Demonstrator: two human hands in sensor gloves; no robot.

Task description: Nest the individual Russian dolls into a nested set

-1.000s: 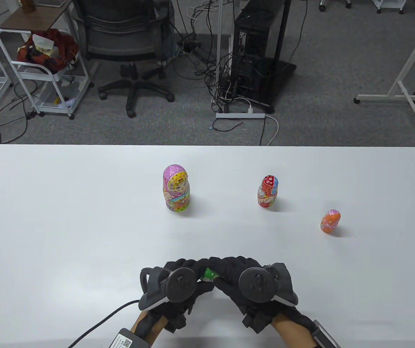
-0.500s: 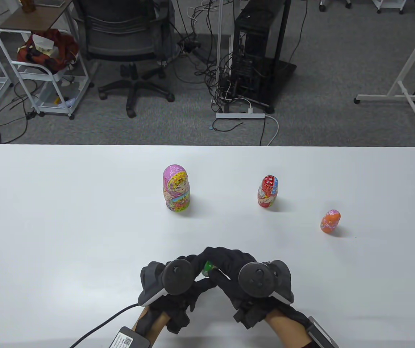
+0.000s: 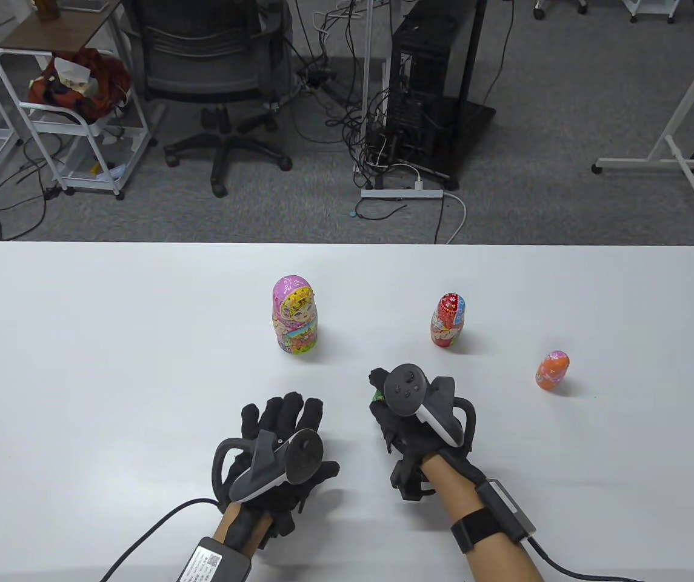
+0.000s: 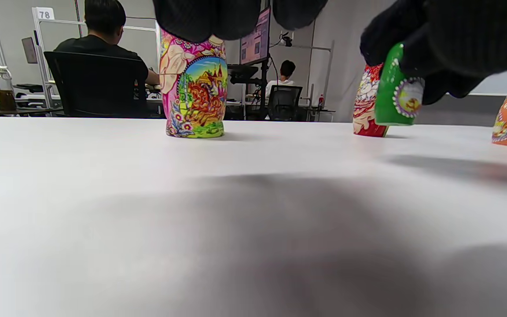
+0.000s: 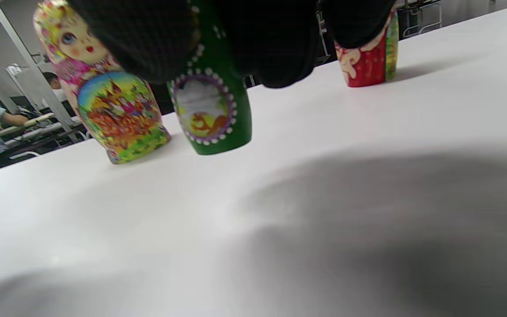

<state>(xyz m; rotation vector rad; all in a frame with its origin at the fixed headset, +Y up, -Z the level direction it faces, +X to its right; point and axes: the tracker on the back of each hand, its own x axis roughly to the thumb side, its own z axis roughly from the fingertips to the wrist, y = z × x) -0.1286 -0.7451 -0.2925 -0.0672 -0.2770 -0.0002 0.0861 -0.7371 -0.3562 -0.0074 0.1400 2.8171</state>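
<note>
Now separating from a two-handed hold near the table's front edge. Right hand (image 3: 410, 418) gripping the green doll (image 5: 211, 110) alone, carrying it forward and just clear of the table (image 3: 80, 364) (underside hanging above the surface in the left wrist view). Left hand (image 3: 280, 448) lying behind with fingers extended, holding nothing. Pink doll (image 3: 294, 314), red doll (image 3: 447, 320) and orange doll (image 3: 552, 369) standing untouched, well apart from one another. Judging the green doll closed up and being moved toward a larger shell, probably the red one; nesting barely begun.
</note>
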